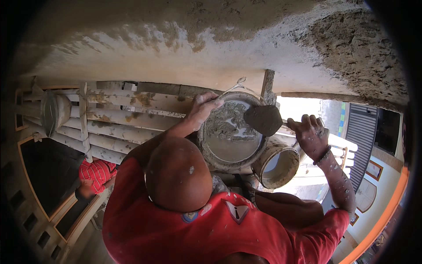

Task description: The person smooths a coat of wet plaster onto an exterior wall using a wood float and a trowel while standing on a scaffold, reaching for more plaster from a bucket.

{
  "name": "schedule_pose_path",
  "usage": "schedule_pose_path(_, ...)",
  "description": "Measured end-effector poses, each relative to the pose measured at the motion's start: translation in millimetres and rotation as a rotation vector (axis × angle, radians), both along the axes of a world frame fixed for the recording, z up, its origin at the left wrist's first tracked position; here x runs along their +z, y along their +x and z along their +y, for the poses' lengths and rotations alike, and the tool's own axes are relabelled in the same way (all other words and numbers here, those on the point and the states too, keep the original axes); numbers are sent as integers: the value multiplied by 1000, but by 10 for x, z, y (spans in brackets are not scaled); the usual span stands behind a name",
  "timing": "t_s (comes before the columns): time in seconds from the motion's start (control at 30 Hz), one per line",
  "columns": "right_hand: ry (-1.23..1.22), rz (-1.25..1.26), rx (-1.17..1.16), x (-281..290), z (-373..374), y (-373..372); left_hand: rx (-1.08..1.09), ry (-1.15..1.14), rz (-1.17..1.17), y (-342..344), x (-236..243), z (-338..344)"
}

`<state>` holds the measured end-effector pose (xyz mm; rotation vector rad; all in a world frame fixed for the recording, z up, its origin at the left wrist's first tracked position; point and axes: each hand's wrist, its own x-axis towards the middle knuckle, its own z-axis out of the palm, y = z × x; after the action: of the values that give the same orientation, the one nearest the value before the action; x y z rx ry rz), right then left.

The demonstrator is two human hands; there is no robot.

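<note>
My left hand (203,107) is closed on the rim of a round bucket (203,140), near where its thin handle (241,82) stands up. Wet grey mortar (224,121) and murky water lie in the bucket. In my right hand (309,134) is the handle of a trowel (263,120), its dark grey blade held over the bucket's right side. Whether the blade's underside carries mortar is hidden. Grey splashes mark my right hand and forearm. A second bucket (259,165) stands tilted just right of the first, with pale liquid visible inside.
Partly wet plastered wall (184,53) spans the far side, rougher at right. Spattered scaffold slats (118,116) stretch left, with a basin (63,110) at their end. My bare knee (178,174) is close to the bucket. A person in a red striped shirt (97,171) is lower left.
</note>
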<state>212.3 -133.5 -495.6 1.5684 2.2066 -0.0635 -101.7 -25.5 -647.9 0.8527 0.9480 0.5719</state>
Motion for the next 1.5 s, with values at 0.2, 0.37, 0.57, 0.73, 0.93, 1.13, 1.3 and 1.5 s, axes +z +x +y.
schedule_pose_path(0.2,-96,89,183,-526,-79,-187,-46,47,47,48,50,-29)
schedule_pose_path(0.37,-70,338,169,-819,-102,-102,-22,29,27,59,35,-32)
schedule_pose_path(0.57,25,573,190,-894,-114,-27,18,-28,69,105,41,-65)
schedule_pose_path(0.73,26,725,154,-984,-176,64,31,-31,92,111,-8,-62)
schedule_pose_path(0.93,120,921,139,-1077,-262,129,31,-23,30,75,64,-97)
schedule_pose_path(1.13,221,942,147,-784,-79,184,6,-35,114,20,-95,-48)
schedule_pose_path(1.3,446,1008,214,86,663,81,-13,-14,35,37,-37,15)
schedule_pose_path(1.5,642,900,92,1447,1334,-72,-4,-36,47,20,5,14)
